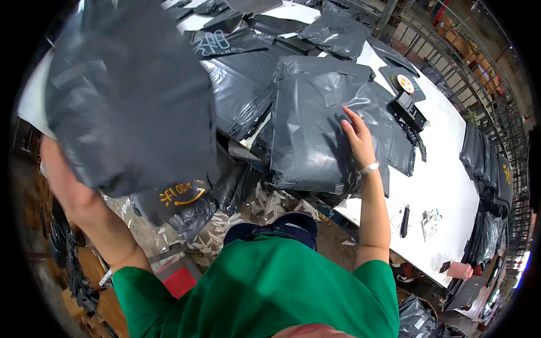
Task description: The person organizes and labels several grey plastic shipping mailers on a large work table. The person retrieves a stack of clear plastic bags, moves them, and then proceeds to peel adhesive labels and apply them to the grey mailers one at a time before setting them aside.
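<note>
Gray plastic bag [129,107] is up at upper left of frame, hanging broad and flat over the left forearm [79,194]; left hand is hidden behind it, so can't tell its grip (support likely from the back or left edge, given the hang). Right hand [359,135] is open, fingers loosely apart, holding nothing, over the gray packet pile [310,124] at centre; contact unclear. Packets lie flat, probably for a steady stack. Black tool [404,221] sits on the white table [442,183], lower right, likely to be off the plastic.
</note>
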The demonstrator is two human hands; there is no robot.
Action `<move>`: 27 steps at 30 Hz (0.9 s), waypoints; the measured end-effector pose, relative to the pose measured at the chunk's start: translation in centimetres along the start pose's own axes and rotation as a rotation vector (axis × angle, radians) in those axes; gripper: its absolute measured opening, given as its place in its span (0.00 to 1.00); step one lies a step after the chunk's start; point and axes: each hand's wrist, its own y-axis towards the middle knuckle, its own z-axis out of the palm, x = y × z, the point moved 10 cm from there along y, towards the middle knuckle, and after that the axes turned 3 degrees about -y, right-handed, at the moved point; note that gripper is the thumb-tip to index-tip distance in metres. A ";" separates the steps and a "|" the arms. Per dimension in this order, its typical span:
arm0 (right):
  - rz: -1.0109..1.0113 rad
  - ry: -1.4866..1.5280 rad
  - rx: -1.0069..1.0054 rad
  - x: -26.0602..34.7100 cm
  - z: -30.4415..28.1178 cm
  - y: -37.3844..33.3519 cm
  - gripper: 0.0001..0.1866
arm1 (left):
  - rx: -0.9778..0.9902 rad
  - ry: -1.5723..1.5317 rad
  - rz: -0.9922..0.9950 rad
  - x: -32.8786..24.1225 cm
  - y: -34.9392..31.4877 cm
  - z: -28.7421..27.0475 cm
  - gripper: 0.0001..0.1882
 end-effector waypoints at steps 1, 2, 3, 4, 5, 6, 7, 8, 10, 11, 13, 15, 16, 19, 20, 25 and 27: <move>0.052 0.159 0.010 0.2 -0.4 -0.7 0.23 | 0.049 0.017 0.045 -1.4 1.3 2.1 0.19; 0.001 0.240 -0.005 0.8 -1.4 -0.8 0.24 | 0.099 0.035 0.091 -2.5 2.6 4.4 0.19; 0.024 0.305 -0.019 2.0 -2.2 -1.1 0.27 | 0.137 0.058 0.134 -3.4 4.1 6.6 0.19; 0.021 0.438 -0.055 2.7 -3.5 -1.1 0.31 | 0.172 0.082 0.183 -4.2 5.6 8.8 0.19; 0.015 0.560 -0.099 3.1 -5.1 -1.0 0.34 | 0.204 0.103 0.224 -4.3 7.5 11.1 0.19; -0.003 0.645 -0.103 3.9 -6.0 -0.7 0.40 | 0.229 0.129 0.273 -4.9 9.2 13.3 0.19; -0.042 0.833 -0.048 5.0 -6.2 -0.7 0.41 | 0.242 0.162 0.319 -4.9 11.0 15.4 0.19; -0.073 0.961 -0.039 5.6 -8.3 -1.4 0.42 | 0.284 0.142 0.335 -1.6 14.1 19.0 0.19; -0.169 1.239 0.072 6.8 -7.7 -2.1 0.44 | 0.256 0.305 0.477 -3.6 16.7 22.5 0.20; -0.165 1.107 -0.107 5.6 -9.1 -4.1 0.42 | 0.246 0.373 0.527 -2.4 18.7 24.5 0.20; -0.021 0.871 -0.241 4.0 -9.7 -8.5 0.39 | 0.208 0.553 0.644 0.3 21.6 27.9 0.21; 0.103 0.842 -0.241 4.1 -6.4 -13.3 0.38 | 0.181 0.805 0.762 4.6 23.3 31.1 0.22; 0.150 0.895 -0.262 3.0 -4.5 -15.8 0.38 | 0.229 0.987 0.789 9.1 23.5 33.8 0.22; 0.416 0.856 -0.320 -1.7 0.2 -21.0 0.40 | 0.592 1.208 0.754 21.5 10.7 42.0 0.21; 0.365 0.767 -0.292 -0.9 1.1 -21.0 0.42 | 0.751 1.119 0.923 25.1 6.8 42.3 0.21; 0.546 0.373 -0.732 -7.2 -3.5 -25.7 0.13 | 1.120 0.683 0.472 30.3 -7.7 42.3 0.24; 0.485 0.094 -0.839 -9.0 -6.3 -26.1 0.13 | 1.115 0.744 0.565 30.0 -9.1 42.2 0.25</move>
